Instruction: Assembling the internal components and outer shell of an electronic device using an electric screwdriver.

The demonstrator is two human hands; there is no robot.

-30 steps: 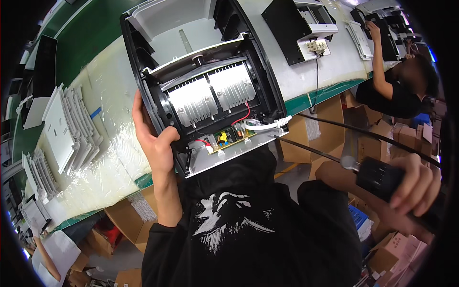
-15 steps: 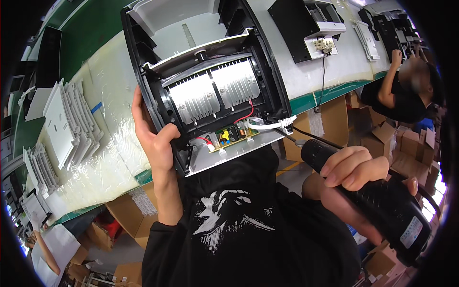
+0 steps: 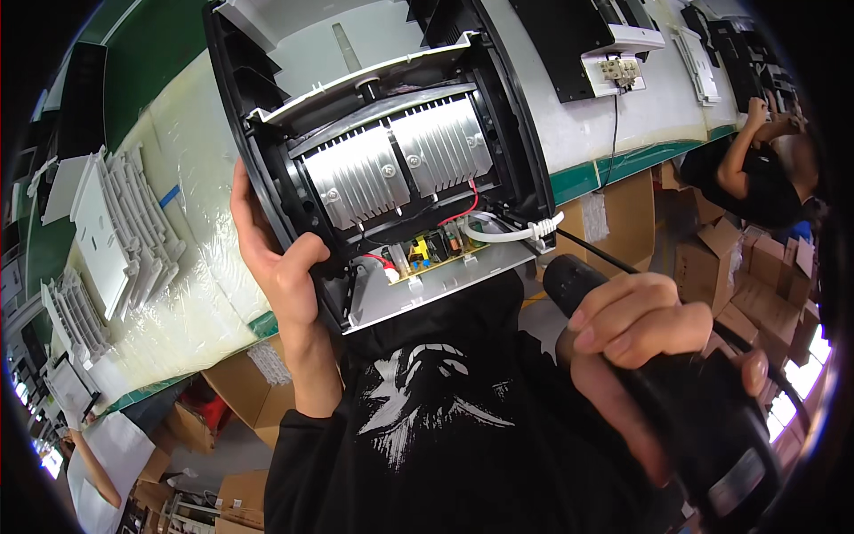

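Note:
A black-framed housing (image 3: pixel 527 147) tilts over the bench edge in front of me. Two ribbed silver heat sinks (image 3: pixel 358 185) sit inside it, each showing screws. Below them lies a small circuit board (image 3: pixel 431 254) with red wires and a yellow part. A white cable (image 3: pixel 498 237) loops out at the housing's lower right corner. My left hand (image 3: pixel 289 276) grips the housing's left side, thumb on the frame. My right hand (image 3: pixel 636 320) is wrapped around a black power screwdriver (image 3: pixel 689 405), its nose just below that corner, apart from the housing; its lower body is motion-blurred.
Stacked white plastic panels (image 3: pixel 120 236) lie on the film-covered bench (image 3: pixel 209 267) to the left. A black and white unit (image 3: pixel 569 53) stands at the far right. Cardboard boxes (image 3: pixel 747 276) fill the floor at right; a co-worker (image 3: pixel 747 187) is beyond.
The power screwdriver has swung down and left, and its metal bit no longer shows clearly. My left hand keeps its grip on the housing, which sits slightly differently in view.

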